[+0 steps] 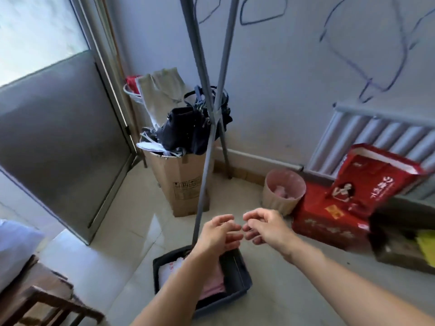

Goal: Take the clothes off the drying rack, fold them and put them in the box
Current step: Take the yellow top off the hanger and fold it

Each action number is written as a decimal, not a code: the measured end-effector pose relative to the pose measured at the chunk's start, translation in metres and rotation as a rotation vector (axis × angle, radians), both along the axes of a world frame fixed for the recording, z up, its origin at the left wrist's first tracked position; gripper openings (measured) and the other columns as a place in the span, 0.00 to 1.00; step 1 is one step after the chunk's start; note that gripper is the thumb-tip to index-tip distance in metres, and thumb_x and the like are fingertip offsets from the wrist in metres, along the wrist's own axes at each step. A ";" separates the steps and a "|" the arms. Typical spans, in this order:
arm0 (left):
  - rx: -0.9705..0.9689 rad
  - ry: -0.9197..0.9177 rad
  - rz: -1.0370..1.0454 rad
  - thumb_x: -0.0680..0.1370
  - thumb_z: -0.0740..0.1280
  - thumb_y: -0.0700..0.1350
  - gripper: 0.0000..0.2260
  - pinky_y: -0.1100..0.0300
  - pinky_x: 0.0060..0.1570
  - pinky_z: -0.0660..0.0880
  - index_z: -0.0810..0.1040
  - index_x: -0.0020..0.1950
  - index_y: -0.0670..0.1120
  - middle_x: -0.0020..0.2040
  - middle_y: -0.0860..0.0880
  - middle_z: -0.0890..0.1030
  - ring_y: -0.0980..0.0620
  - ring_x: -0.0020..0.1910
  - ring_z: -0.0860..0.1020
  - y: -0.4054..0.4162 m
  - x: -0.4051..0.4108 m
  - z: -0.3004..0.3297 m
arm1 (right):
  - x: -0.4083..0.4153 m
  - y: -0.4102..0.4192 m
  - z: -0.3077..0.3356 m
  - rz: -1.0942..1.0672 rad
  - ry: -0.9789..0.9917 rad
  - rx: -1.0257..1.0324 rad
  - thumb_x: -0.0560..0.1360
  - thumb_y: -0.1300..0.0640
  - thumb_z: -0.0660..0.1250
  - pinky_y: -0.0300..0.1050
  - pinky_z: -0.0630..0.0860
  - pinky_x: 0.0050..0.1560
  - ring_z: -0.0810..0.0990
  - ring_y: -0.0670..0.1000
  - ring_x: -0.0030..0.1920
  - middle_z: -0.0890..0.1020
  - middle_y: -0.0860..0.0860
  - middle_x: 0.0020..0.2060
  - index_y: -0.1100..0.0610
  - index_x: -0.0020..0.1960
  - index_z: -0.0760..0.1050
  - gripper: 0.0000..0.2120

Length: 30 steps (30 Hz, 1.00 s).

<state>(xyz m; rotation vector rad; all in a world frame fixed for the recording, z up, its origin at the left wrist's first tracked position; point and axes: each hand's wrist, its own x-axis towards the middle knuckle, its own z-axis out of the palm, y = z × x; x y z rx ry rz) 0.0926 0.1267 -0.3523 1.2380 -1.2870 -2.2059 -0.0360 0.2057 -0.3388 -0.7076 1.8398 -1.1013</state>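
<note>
Box (237, 276): dark fabric bin on the floor by the foot of the drying rack (204, 161), holding folded clothes (211, 284), pink and dark beside a white piece with unreadable red marks; the empty hangers (259, 17) overhead suggest the task is largely done, though the rack's upper part is out of view. Left hand (220, 234) and right hand (263, 225): above the box, fingers loosely curled, holding nothing. Surroundings: cardboard carton (183, 184) with handling symbols, red gift bag (374, 175) with white characters, not legible.

Two bare forearms are seen, uncovered by any sleeve up to the frame edge. Neither the left hand (220, 234) nor the right hand (263, 225) is gloved.
</note>
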 end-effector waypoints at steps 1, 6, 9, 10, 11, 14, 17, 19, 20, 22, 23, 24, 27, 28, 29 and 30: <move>-0.030 0.015 -0.039 0.81 0.63 0.38 0.09 0.57 0.40 0.79 0.75 0.61 0.43 0.45 0.43 0.81 0.49 0.37 0.81 0.009 -0.010 0.017 | -0.007 0.015 0.019 -0.023 0.021 -0.026 0.78 0.69 0.59 0.39 0.70 0.32 0.78 0.51 0.34 0.80 0.57 0.39 0.61 0.51 0.76 0.09; -0.167 0.118 -0.250 0.81 0.62 0.38 0.08 0.55 0.44 0.77 0.76 0.59 0.43 0.43 0.44 0.82 0.50 0.36 0.81 0.066 -0.070 0.096 | -0.047 0.094 0.094 -0.169 0.153 -0.111 0.79 0.67 0.60 0.37 0.73 0.30 0.79 0.47 0.31 0.82 0.54 0.38 0.60 0.52 0.77 0.08; -0.224 0.156 -0.360 0.81 0.64 0.39 0.08 0.57 0.41 0.77 0.77 0.59 0.43 0.42 0.46 0.83 0.52 0.34 0.81 0.096 -0.097 0.122 | -0.066 0.136 0.122 -0.238 0.195 -0.123 0.79 0.66 0.61 0.40 0.77 0.35 0.80 0.48 0.33 0.83 0.55 0.39 0.61 0.54 0.78 0.08; -0.237 0.161 -0.394 0.80 0.65 0.39 0.08 0.57 0.41 0.78 0.77 0.59 0.43 0.42 0.46 0.83 0.52 0.35 0.82 0.108 -0.106 0.130 | -0.072 0.152 0.130 -0.261 0.204 -0.123 0.79 0.66 0.62 0.42 0.79 0.38 0.81 0.49 0.34 0.84 0.56 0.40 0.61 0.53 0.78 0.08; -0.246 0.168 -0.423 0.80 0.65 0.39 0.08 0.57 0.41 0.78 0.78 0.58 0.44 0.42 0.45 0.83 0.51 0.36 0.82 0.119 -0.114 0.135 | -0.078 0.166 0.136 -0.281 0.219 -0.118 0.79 0.65 0.62 0.44 0.80 0.41 0.82 0.50 0.36 0.84 0.56 0.41 0.60 0.53 0.79 0.08; -0.281 0.175 -0.523 0.79 0.67 0.40 0.08 0.57 0.41 0.80 0.79 0.58 0.44 0.42 0.45 0.85 0.49 0.39 0.84 0.160 -0.143 0.154 | -0.098 0.217 0.156 -0.357 0.288 -0.111 0.79 0.62 0.64 0.35 0.80 0.42 0.84 0.47 0.39 0.86 0.53 0.42 0.55 0.51 0.81 0.07; -0.323 0.191 -0.604 0.79 0.68 0.42 0.08 0.55 0.47 0.81 0.80 0.58 0.46 0.47 0.44 0.85 0.46 0.45 0.84 0.204 -0.173 0.173 | -0.122 0.267 0.170 -0.426 0.296 -0.135 0.79 0.62 0.64 0.35 0.77 0.38 0.83 0.47 0.38 0.86 0.54 0.42 0.54 0.49 0.81 0.08; -0.348 0.225 -0.655 0.78 0.68 0.41 0.07 0.53 0.50 0.81 0.80 0.56 0.46 0.47 0.44 0.86 0.46 0.45 0.85 0.234 -0.193 0.186 | -0.138 0.299 0.180 -0.462 0.314 -0.151 0.78 0.62 0.64 0.41 0.77 0.39 0.83 0.50 0.37 0.86 0.55 0.41 0.54 0.48 0.81 0.08; -0.360 0.243 -0.675 0.78 0.68 0.41 0.07 0.53 0.50 0.81 0.80 0.56 0.46 0.46 0.44 0.86 0.47 0.44 0.85 0.247 -0.204 0.191 | -0.146 0.314 0.186 -0.479 0.324 -0.159 0.78 0.63 0.64 0.42 0.77 0.39 0.83 0.50 0.37 0.86 0.55 0.40 0.55 0.48 0.81 0.08; -0.392 0.262 -0.714 0.79 0.68 0.41 0.07 0.55 0.46 0.81 0.80 0.57 0.45 0.46 0.43 0.85 0.48 0.42 0.84 0.275 -0.223 0.203 | -0.161 0.345 0.197 -0.521 0.329 -0.186 0.78 0.65 0.63 0.42 0.76 0.37 0.82 0.52 0.36 0.86 0.57 0.40 0.58 0.50 0.80 0.08; -0.405 0.269 -0.731 0.79 0.68 0.42 0.08 0.57 0.45 0.80 0.80 0.58 0.45 0.47 0.43 0.85 0.48 0.41 0.84 0.290 -0.234 0.209 | -0.168 0.360 0.204 -0.539 0.331 -0.196 0.78 0.65 0.62 0.42 0.76 0.36 0.82 0.53 0.36 0.85 0.57 0.39 0.59 0.50 0.80 0.08; -0.417 0.276 -0.744 0.79 0.68 0.43 0.09 0.58 0.43 0.80 0.79 0.58 0.45 0.48 0.43 0.85 0.49 0.41 0.84 0.301 -0.242 0.214 | -0.175 0.372 0.211 -0.553 0.332 -0.206 0.78 0.66 0.62 0.41 0.75 0.34 0.82 0.53 0.35 0.85 0.57 0.38 0.60 0.51 0.80 0.08; -0.425 0.302 -0.767 0.79 0.68 0.43 0.11 0.59 0.42 0.80 0.78 0.61 0.44 0.49 0.43 0.84 0.49 0.42 0.84 0.335 -0.268 0.230 | -0.200 0.405 0.232 -0.628 0.401 -0.254 0.78 0.66 0.62 0.40 0.70 0.29 0.81 0.51 0.32 0.85 0.54 0.36 0.59 0.50 0.79 0.08; -0.427 0.309 -0.770 0.80 0.67 0.42 0.10 0.59 0.42 0.80 0.78 0.61 0.44 0.50 0.43 0.83 0.49 0.42 0.83 0.346 -0.276 0.237 | -0.210 0.415 0.240 -0.664 0.438 -0.284 0.78 0.66 0.62 0.41 0.68 0.28 0.79 0.51 0.30 0.84 0.55 0.37 0.60 0.49 0.79 0.08; -0.434 0.316 -0.772 0.80 0.66 0.42 0.10 0.58 0.42 0.81 0.77 0.61 0.45 0.52 0.44 0.82 0.50 0.43 0.83 0.356 -0.284 0.244 | -0.223 0.422 0.250 -0.703 0.475 -0.318 0.78 0.66 0.61 0.41 0.67 0.27 0.78 0.51 0.29 0.84 0.56 0.38 0.60 0.49 0.79 0.08; -0.446 0.323 -0.774 0.81 0.66 0.43 0.10 0.58 0.43 0.81 0.76 0.62 0.45 0.54 0.44 0.82 0.50 0.44 0.83 0.364 -0.293 0.251 | -0.235 0.428 0.259 -0.747 0.524 -0.350 0.78 0.66 0.61 0.40 0.67 0.27 0.77 0.50 0.30 0.83 0.56 0.39 0.60 0.50 0.79 0.08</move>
